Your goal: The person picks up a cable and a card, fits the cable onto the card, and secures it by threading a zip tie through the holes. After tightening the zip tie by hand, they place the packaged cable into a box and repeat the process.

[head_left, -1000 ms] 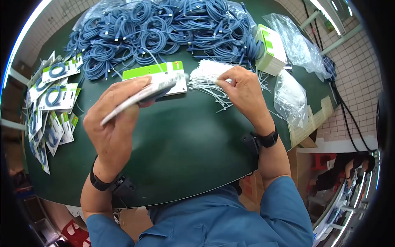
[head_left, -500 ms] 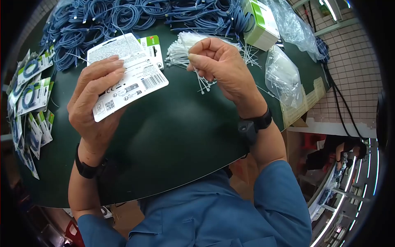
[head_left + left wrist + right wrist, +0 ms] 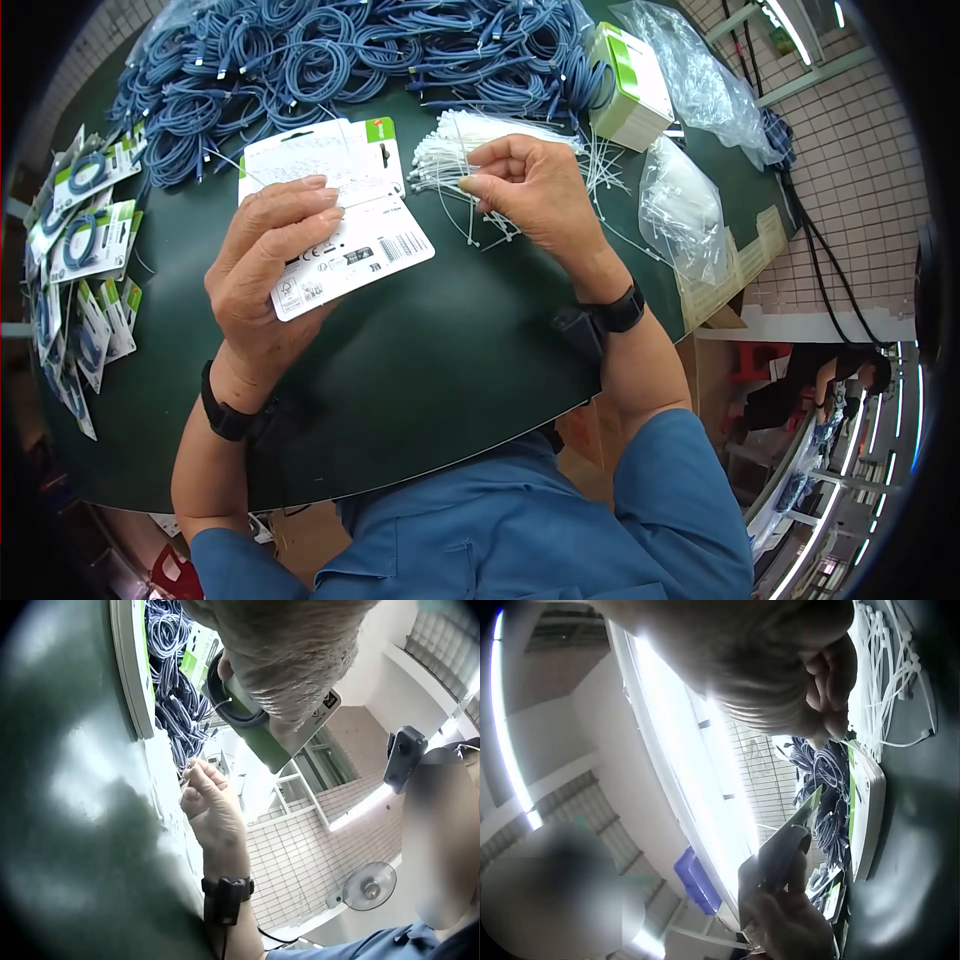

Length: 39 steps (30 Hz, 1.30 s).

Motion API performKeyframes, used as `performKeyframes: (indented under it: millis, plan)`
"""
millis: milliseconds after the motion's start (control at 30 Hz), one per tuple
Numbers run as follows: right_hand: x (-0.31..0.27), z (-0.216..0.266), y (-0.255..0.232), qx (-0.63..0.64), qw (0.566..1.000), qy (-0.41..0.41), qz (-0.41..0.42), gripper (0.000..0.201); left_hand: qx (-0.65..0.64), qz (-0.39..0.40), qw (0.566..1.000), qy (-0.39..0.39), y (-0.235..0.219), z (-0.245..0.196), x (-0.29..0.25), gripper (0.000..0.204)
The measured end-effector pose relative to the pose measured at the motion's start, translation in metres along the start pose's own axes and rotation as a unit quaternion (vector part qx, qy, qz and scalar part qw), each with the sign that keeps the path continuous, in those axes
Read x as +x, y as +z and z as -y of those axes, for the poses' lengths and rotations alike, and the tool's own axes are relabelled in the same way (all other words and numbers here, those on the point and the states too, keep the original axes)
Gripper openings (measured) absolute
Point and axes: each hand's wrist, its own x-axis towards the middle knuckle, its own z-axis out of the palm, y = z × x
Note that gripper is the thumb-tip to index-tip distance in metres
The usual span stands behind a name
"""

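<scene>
In the head view my left hand [image 3: 270, 255] grips a white card [image 3: 375, 250], its barcode side facing up, thumb hidden beneath. The left wrist view shows the card's other side, green [image 3: 266, 750], with a dark blue cable coil [image 3: 244, 720] on it. My right hand [image 3: 545, 195] pinches a thin white cable tie [image 3: 461, 140] between thumb and forefinger, above the near edge of a pile of white ties [image 3: 435, 155]. The two hands are apart. Behind the held card, more white-and-green cards [image 3: 383, 135] lie on the table.
Coiled blue cables [image 3: 330, 60] are heaped across the back of the dark green table [image 3: 440, 370]. Packaged cables [image 3: 95, 250] pile up at the left. A card stack [image 3: 635, 90], a bag of ties [image 3: 685, 205] and clear plastic [image 3: 705, 90] stand or lie at right.
The card in my left hand has turned from edge-on to printed side up, then moved slightly right in view. My right hand has risen a little off the ties, holding one.
</scene>
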Motion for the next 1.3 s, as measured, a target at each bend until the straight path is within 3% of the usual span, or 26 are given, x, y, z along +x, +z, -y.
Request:
performKeyframes:
  millis: [267,567,833,933,1067,1300]
  plan:
    - [-0.006,0.013,0.000,0.151,0.988,0.011,0.031,0.019,0.038,0.020,0.998,0.036,-0.002,-0.006,0.002,0.039]
    - [-0.015,0.022,0.005,0.190,0.978,-0.012,0.086,0.019,0.065,0.006,0.996,0.061,0.000,0.003,-0.001,0.037]
    - [-0.037,0.036,0.017,0.194,0.959,-0.186,0.088,0.019,0.055,-0.010,0.996,0.072,-0.004,0.006,-0.005,0.034]
    - [-0.040,0.038,0.018,0.045,0.925,-0.369,0.075,0.020,0.028,-0.002,0.997,0.074,-0.006,0.003,-0.005,0.034]
    - [-0.044,0.041,0.027,0.055,0.896,-0.436,0.070,0.019,0.013,-0.009,0.997,0.077,-0.002,0.005,-0.007,0.034]
    - [-0.053,0.042,0.039,0.041,0.892,-0.450,0.033,0.020,0.009,0.007,0.997,0.074,0.000,0.003,-0.006,0.034]
